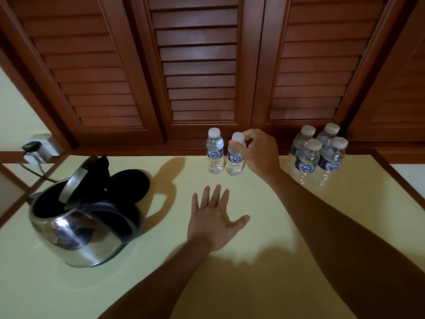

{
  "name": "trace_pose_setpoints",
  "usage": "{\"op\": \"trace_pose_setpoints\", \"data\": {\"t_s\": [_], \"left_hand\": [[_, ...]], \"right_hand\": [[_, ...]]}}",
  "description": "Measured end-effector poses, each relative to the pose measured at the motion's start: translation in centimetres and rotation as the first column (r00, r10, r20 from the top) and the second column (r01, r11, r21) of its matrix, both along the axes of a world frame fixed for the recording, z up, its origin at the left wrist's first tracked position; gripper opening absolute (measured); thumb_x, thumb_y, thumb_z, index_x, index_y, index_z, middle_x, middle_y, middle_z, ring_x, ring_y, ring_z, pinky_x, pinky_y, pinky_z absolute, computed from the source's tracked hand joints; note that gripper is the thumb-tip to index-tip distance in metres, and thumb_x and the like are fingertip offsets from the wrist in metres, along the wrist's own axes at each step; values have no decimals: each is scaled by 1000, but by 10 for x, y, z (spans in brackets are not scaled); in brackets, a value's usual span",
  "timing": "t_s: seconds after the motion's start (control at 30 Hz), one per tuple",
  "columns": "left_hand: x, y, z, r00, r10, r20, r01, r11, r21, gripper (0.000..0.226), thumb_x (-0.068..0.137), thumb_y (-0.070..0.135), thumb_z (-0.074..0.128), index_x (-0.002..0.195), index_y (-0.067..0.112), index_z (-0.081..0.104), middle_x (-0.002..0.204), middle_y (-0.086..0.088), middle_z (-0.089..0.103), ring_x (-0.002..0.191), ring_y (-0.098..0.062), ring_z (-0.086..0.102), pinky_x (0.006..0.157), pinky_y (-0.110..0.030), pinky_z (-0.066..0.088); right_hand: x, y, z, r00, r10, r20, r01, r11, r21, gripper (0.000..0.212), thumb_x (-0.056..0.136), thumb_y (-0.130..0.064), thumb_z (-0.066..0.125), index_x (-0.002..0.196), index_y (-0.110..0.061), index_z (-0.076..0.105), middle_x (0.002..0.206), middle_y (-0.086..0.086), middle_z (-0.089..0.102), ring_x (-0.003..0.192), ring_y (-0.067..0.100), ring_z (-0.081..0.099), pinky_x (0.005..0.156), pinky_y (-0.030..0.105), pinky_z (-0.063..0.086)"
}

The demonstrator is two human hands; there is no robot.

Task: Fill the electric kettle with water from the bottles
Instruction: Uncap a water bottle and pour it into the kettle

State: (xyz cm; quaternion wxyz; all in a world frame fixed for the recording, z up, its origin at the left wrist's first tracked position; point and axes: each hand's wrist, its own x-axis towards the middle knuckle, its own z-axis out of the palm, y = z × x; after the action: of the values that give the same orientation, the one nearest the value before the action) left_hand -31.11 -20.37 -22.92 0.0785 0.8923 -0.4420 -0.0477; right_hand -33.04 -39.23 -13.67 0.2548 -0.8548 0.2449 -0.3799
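Observation:
A steel electric kettle (78,236) with its lid flipped up stands at the left of the pale yellow table (253,272). Its black base (132,184) lies just behind it. Two small capped water bottles stand side by side at the table's back: the left one (215,153) is untouched. My right hand (259,153) grips the right one (234,161) around its neck, just under the white cap. My left hand (215,221) hovers flat, fingers spread, over the middle of the table, holding nothing.
Several more capped bottles (318,155) stand grouped at the back right. A wall socket with a plug (38,147) and a cord sits at the far left. Brown louvred doors (197,65) rise behind the table.

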Motion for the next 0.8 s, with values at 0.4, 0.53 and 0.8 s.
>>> {"op": "trace_pose_setpoints", "data": {"t_s": [0.4, 0.53, 0.8], "left_hand": [[-37, 38, 33, 684, -157, -713, -463, 662, -590, 45, 69, 49, 86, 108, 33, 69, 96, 14, 75, 92, -3, 70, 86, -29, 55], [-39, 74, 45, 588, -326, -740, -525, 543, -656, 40, 72, 48, 85, 103, 27, 72, 90, -3, 75, 89, -34, 71, 83, -53, 59], [-5, 194, 77, 794, -243, -557, -311, 625, -716, 34, 75, 38, 86, 103, 25, 72, 88, 11, 77, 80, -2, 72, 73, -28, 60]], "right_hand": [[-84, 89, 42, 993, 103, -65, -96, 989, 115, 29, 79, -47, 78, 87, -20, 73, 79, -12, 70, 67, -1, 60, 62, 12, 41], [-84, 137, 50, 984, 178, -30, -170, 971, 168, 26, 77, -47, 80, 82, -23, 73, 79, -12, 71, 64, 2, 60, 61, 17, 45], [-65, 240, 95, 969, 131, -208, -177, 960, -219, 59, 80, -76, 55, 66, -21, 69, 59, -7, 63, 56, 7, 59, 55, 20, 44]]}}
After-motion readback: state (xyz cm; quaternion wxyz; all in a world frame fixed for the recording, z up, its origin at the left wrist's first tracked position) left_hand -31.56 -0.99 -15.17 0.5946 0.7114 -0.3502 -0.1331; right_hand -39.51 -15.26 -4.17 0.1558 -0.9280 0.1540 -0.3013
